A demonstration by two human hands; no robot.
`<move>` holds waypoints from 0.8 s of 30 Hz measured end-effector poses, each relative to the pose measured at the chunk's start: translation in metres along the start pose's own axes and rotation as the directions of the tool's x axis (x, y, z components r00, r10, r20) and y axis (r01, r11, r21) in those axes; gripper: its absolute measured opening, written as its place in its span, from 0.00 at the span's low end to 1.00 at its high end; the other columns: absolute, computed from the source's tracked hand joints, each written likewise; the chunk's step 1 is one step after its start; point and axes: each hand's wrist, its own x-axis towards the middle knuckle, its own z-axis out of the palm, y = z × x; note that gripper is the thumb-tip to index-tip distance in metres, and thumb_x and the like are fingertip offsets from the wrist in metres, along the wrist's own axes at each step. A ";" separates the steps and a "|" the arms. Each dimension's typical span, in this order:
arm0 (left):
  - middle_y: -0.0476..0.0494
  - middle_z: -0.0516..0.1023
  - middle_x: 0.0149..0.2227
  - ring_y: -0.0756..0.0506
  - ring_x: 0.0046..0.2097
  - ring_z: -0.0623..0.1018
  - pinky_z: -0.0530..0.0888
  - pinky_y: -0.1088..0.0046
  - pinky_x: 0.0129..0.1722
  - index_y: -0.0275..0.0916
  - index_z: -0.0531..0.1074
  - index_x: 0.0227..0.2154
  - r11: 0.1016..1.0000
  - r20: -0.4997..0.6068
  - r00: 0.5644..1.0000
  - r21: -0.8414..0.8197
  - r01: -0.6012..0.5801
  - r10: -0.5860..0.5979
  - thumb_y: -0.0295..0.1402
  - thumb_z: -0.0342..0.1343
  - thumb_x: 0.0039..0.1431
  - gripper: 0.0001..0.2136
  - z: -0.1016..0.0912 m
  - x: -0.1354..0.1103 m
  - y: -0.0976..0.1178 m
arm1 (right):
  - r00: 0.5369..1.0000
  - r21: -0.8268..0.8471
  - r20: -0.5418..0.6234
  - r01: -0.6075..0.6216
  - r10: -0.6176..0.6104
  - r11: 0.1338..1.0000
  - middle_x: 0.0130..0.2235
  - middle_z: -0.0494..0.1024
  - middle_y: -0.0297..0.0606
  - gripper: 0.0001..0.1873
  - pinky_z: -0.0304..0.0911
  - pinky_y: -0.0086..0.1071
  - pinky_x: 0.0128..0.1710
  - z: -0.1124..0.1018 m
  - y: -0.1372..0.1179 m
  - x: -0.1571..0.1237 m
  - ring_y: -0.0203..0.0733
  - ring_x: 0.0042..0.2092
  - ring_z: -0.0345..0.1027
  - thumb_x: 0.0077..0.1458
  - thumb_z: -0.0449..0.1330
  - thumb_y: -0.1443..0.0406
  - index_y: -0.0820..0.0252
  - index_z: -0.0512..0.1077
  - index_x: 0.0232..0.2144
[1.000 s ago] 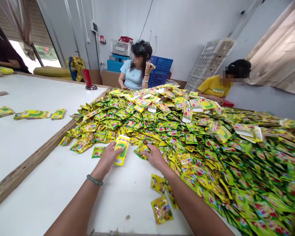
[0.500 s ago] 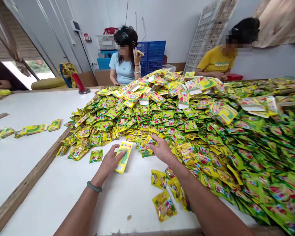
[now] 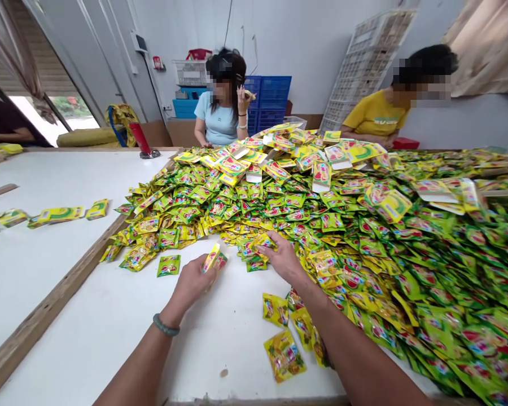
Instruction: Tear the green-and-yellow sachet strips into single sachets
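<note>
My left hand (image 3: 195, 282) is closed around a small yellow cardboard box (image 3: 212, 257), which is tilted so that a narrow side and part of a red-printed face show. The fingers cover its lower part. My right hand (image 3: 284, 260) pinches a yellow sachet (image 3: 264, 242) between thumb and fingers at the near edge of the heap. Just under it lie green sachets (image 3: 256, 264). A single green sachet (image 3: 168, 265) rests on the white table (image 3: 207, 349) to the left of my left hand. Several yellow sachets (image 3: 284, 355) lie near my right forearm.
A large heap of green and yellow sachets (image 3: 279, 203) fills the middle and right, with flat and open boxes (image 3: 232, 166) on top. A wooden strip (image 3: 55, 299) crosses the table at left, filled boxes (image 3: 59, 215) beyond it. Two co-workers (image 3: 220, 118) sit across; another person is far left.
My left hand has turned the box from its broad green-and-yellow face to a narrow side. My right hand stays at the heap with the yellow sachet. The view has shifted slightly.
</note>
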 end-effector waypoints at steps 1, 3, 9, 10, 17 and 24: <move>0.47 0.75 0.25 0.44 0.28 0.72 0.64 0.73 0.28 0.38 0.75 0.36 0.992 0.060 0.998 -0.129 0.015 -0.007 0.43 0.56 0.49 0.15 -0.001 0.000 0.001 | 1.000 0.019 0.002 0.009 -0.009 1.000 0.35 0.74 0.36 0.14 0.60 0.33 0.40 0.000 -0.002 0.000 0.41 0.38 0.66 0.49 0.57 0.59 0.60 0.70 0.37; 0.46 0.77 0.29 0.45 0.29 0.73 0.66 0.74 0.28 0.37 0.74 0.37 0.944 0.184 0.982 -0.327 0.032 0.030 0.43 0.59 0.47 0.17 0.000 -0.003 0.006 | 1.000 0.009 0.012 0.024 -0.024 1.000 0.36 0.74 0.36 0.15 0.61 0.33 0.40 0.000 -0.006 -0.002 0.41 0.37 0.66 0.49 0.58 0.59 0.60 0.70 0.38; 0.44 0.79 0.37 0.45 0.35 0.76 0.71 0.73 0.34 0.37 0.73 0.39 0.862 0.414 0.903 -0.494 0.113 0.118 0.40 0.61 0.48 0.16 0.006 -0.010 0.011 | 0.942 -0.048 0.328 0.095 -0.074 0.994 0.35 0.76 0.35 0.13 0.61 0.32 0.38 -0.003 -0.006 -0.008 0.41 0.37 0.67 0.49 0.59 0.61 0.59 0.73 0.38; 0.44 0.79 0.37 0.46 0.34 0.76 0.71 0.73 0.34 0.37 0.73 0.39 0.853 0.454 0.884 -0.501 0.148 0.113 0.39 0.61 0.48 0.16 0.006 -0.010 0.011 | 0.927 -0.050 0.366 0.107 -0.081 0.993 0.35 0.76 0.35 0.14 0.61 0.32 0.38 -0.004 -0.005 -0.008 0.42 0.37 0.68 0.48 0.59 0.61 0.58 0.74 0.38; 0.43 0.79 0.38 0.48 0.33 0.77 0.71 0.75 0.34 0.37 0.72 0.41 0.743 0.504 0.859 -0.608 0.280 0.088 0.37 0.64 0.46 0.19 0.011 -0.006 0.013 | 0.939 -0.055 0.302 0.192 -0.168 0.980 0.35 0.72 0.36 0.12 0.59 0.31 0.40 0.000 -0.013 -0.006 0.40 0.39 0.65 0.52 0.58 0.57 0.60 0.73 0.31; 0.43 0.80 0.37 0.47 0.33 0.78 0.72 0.74 0.34 0.38 0.71 0.41 0.710 0.422 0.905 -0.653 0.265 0.050 0.37 0.65 0.45 0.20 0.016 -0.006 0.017 | 0.997 -0.017 0.072 0.018 -0.017 1.000 0.28 0.69 0.32 0.16 0.58 0.29 0.34 0.008 -0.012 -0.005 0.36 0.32 0.60 0.53 0.54 0.53 0.60 0.69 0.28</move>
